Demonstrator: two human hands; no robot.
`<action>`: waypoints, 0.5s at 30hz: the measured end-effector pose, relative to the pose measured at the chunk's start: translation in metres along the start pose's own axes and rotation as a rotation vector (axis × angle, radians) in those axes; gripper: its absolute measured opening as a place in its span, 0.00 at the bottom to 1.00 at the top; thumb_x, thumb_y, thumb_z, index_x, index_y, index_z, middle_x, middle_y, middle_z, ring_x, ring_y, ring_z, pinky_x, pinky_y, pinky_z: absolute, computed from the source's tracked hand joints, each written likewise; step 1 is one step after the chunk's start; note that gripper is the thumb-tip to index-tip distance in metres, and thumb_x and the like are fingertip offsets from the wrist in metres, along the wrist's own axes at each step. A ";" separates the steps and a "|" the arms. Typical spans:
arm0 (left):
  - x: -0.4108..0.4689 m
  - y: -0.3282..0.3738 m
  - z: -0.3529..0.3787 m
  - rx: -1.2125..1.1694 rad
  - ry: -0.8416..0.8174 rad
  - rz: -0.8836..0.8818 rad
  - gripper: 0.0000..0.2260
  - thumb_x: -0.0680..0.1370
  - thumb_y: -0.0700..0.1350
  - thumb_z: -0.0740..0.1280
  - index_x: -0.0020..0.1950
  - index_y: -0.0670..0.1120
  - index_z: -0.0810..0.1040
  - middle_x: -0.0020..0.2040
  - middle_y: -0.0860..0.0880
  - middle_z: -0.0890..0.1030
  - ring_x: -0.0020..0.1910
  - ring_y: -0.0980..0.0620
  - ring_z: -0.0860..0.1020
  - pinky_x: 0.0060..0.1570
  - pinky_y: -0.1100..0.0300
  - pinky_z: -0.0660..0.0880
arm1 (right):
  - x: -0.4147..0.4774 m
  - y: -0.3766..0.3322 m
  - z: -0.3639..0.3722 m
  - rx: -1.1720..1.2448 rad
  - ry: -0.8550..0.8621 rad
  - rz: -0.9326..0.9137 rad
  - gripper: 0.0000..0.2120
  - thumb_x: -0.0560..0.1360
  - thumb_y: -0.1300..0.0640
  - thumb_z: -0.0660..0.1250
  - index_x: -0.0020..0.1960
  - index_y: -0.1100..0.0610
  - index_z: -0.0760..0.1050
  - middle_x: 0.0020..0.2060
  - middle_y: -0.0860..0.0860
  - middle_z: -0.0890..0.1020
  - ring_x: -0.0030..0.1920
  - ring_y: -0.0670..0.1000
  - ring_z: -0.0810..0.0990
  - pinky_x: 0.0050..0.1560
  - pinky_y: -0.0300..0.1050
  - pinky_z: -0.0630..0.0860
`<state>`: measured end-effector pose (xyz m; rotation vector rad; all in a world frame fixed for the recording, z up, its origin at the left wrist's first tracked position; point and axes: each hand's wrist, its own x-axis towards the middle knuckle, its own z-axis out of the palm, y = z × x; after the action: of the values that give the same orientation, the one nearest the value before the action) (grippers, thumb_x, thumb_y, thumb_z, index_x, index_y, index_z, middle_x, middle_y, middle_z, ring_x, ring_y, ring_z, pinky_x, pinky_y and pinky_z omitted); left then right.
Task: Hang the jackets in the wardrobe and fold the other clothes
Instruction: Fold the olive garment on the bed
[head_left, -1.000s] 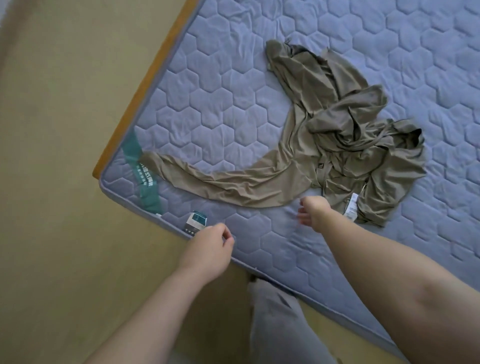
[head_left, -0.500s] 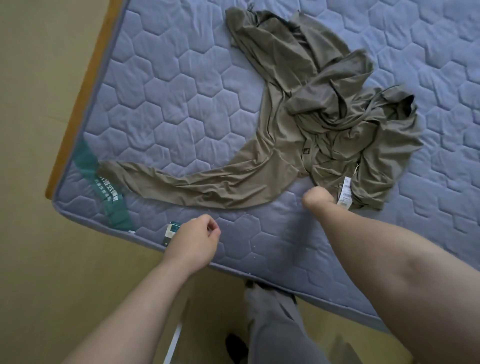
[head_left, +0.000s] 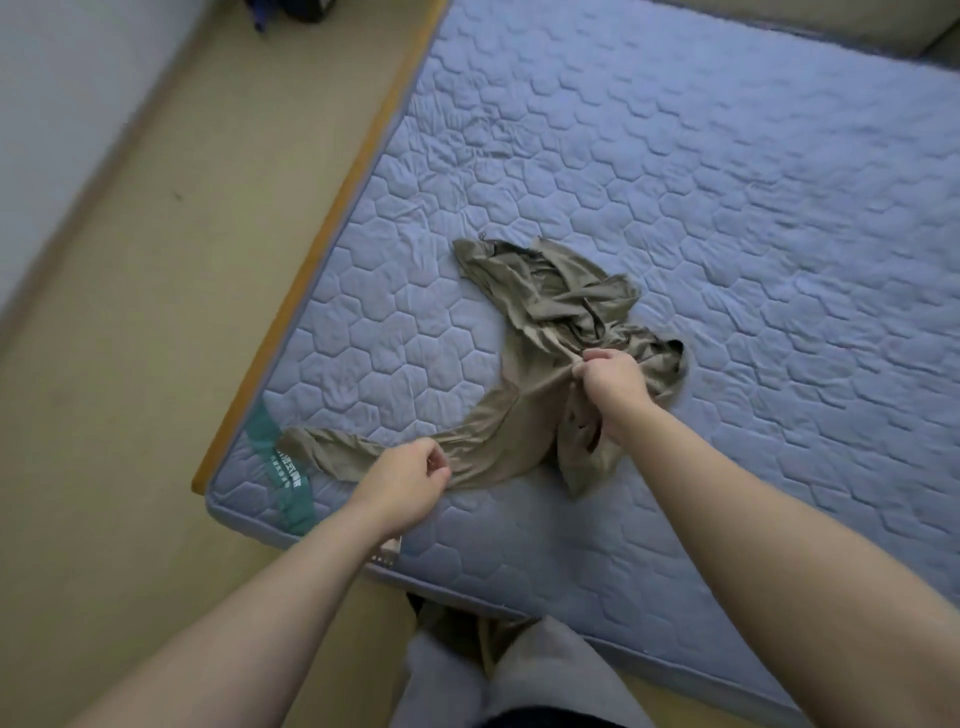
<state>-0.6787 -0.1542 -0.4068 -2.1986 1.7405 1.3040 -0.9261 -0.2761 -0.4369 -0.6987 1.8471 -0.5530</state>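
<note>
Head view: the olive garment (head_left: 524, 415) lies crumpled at the middle of the frame on the quilted blue mattress (head_left: 727, 208), with one long sleeve trailing toward the lower-left corner of the bed. The right hand (head_left: 613, 382) has its fingers curled round a bunch of cloth in the garment's body. The left hand (head_left: 410, 475) seems to pinch the sleeve partway along with curled fingertips. The cloth looks thin, light and limp, probably a bit slick, so it should slide and sag rather than hold shape. Shoulders or collar seem the better places to grip for shaking it flat. A green band (head_left: 280, 467) across the mattress corner carries white writing too blurred to read, and a small tag (head_left: 387, 553) at the near edge is likewise illegible.
</note>
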 end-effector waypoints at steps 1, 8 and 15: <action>-0.004 0.009 -0.010 -0.003 0.013 0.041 0.02 0.80 0.48 0.67 0.48 0.51 0.78 0.44 0.53 0.80 0.49 0.49 0.80 0.44 0.59 0.70 | -0.019 -0.019 -0.006 -0.014 -0.030 -0.058 0.17 0.76 0.62 0.66 0.65 0.55 0.76 0.51 0.54 0.81 0.45 0.52 0.80 0.38 0.41 0.74; -0.030 0.077 -0.082 -0.097 0.117 0.304 0.17 0.75 0.58 0.72 0.59 0.53 0.77 0.50 0.57 0.80 0.48 0.57 0.79 0.49 0.60 0.76 | -0.146 -0.153 -0.031 0.030 -0.177 -0.382 0.12 0.74 0.68 0.64 0.44 0.54 0.82 0.36 0.55 0.80 0.38 0.55 0.76 0.40 0.48 0.73; -0.064 0.129 -0.144 -0.291 0.471 0.449 0.20 0.73 0.60 0.71 0.62 0.55 0.74 0.56 0.54 0.79 0.55 0.52 0.79 0.51 0.56 0.76 | -0.240 -0.255 -0.048 0.307 -0.301 -0.653 0.11 0.77 0.68 0.66 0.46 0.58 0.86 0.31 0.53 0.79 0.33 0.52 0.75 0.35 0.45 0.75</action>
<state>-0.7031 -0.2247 -0.2177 -2.5298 2.4757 1.2450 -0.8477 -0.2926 -0.0927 -1.1077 1.1975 -1.0612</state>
